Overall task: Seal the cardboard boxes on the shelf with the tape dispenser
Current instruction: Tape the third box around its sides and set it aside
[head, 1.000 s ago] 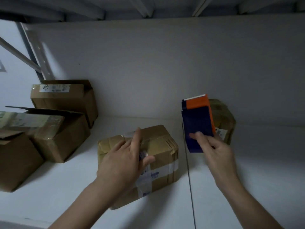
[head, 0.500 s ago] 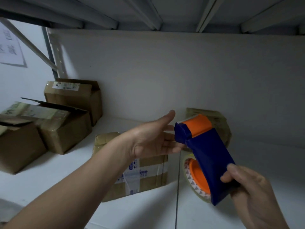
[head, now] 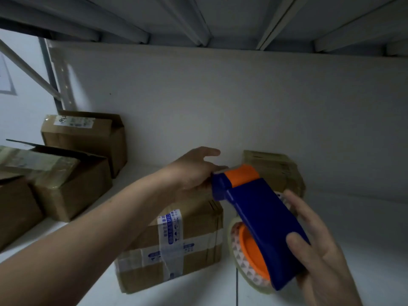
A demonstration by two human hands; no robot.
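Up close, the right hand [head: 320,255] grips the blue and orange dispenser [head: 262,219] by its rear end, with the thumb curled onto its top face and the fingers wrapped along its far side. The dispenser is held in the air, tilted, with its orange nose pointing up and to the left over the middle box [head: 176,237]. A clear tape roll [head: 237,250] on an orange hub hangs under it.

The left hand [head: 194,171] reaches to the nose with its thumb raised. Its fingertips are hidden behind the dispenser's head, so whether they pinch the tape end cannot be told.

The middle box sits on the white shelf [head: 357,230] and is crossed by white tape with blue print too blurred to read. A second box [head: 276,171] stands behind the dispenser against the back wall. At the left, the rear box [head: 88,140] carries a white label [head: 74,122] with dark handwriting that cannot be read. An open-flapped box [head: 68,182] sits in front of it.
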